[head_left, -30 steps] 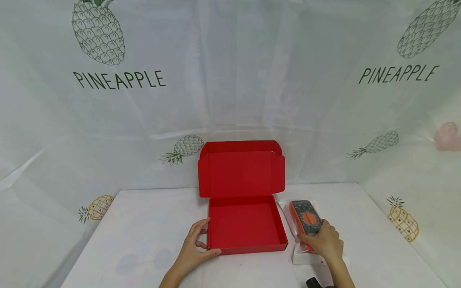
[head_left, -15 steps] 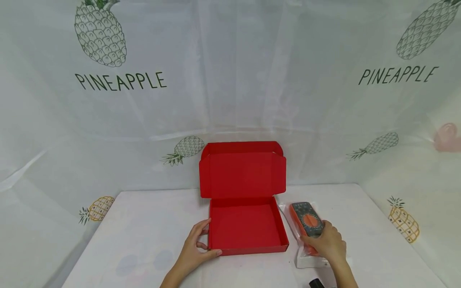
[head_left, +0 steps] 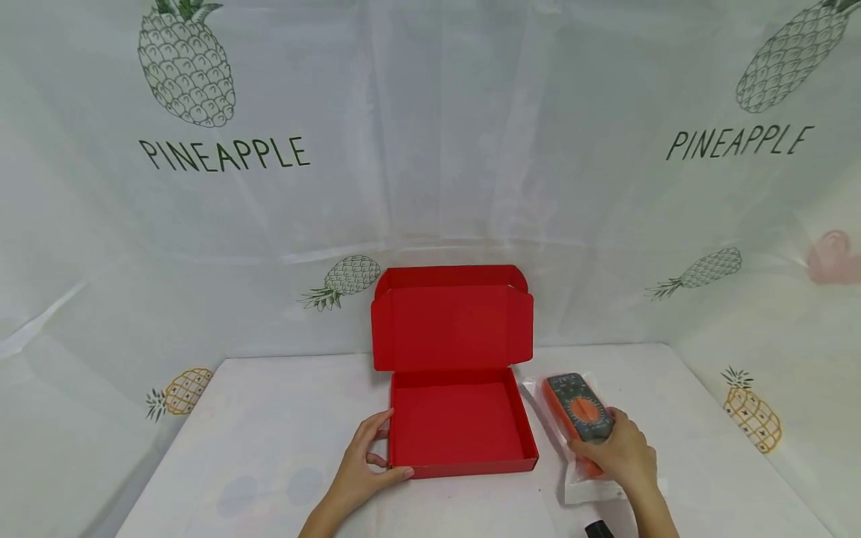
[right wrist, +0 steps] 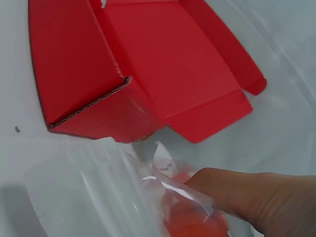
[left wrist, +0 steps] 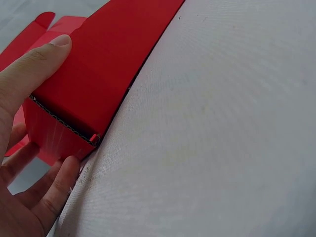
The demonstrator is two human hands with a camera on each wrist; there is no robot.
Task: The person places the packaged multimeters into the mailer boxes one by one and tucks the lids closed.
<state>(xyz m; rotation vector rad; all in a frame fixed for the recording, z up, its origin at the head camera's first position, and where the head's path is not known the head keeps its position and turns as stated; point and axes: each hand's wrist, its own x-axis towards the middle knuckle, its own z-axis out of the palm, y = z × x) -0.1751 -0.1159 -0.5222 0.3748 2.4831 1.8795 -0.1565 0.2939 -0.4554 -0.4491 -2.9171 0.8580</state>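
A red cardboard box (head_left: 471,470) stands on the white table with its lid (head_left: 454,325) raised at the back; nothing lies inside. My left hand (head_left: 358,469) holds its front left corner. In the left wrist view the thumb (left wrist: 34,69) lies on one wall and the fingertips touch the adjoining side. To the right of the box, my right hand (head_left: 624,453) grips a multimeter (head_left: 581,411) with a dark face and orange casing, inside a clear plastic bag (head_left: 585,492). The right wrist view shows the bag's loose end (right wrist: 89,192) and blurred orange casing (right wrist: 192,219).
A black object (head_left: 597,530), only partly in view, is near my right wrist at the bottom edge. A white sheet (head_left: 444,149) printed with pineapples hangs behind the table. The white tabletop (head_left: 296,403) stretches left of the box.
My right hand has shifted slightly right with the bagged multimeter, which now appears a little raised and more tilted. The left hand and the box have stayed in place.
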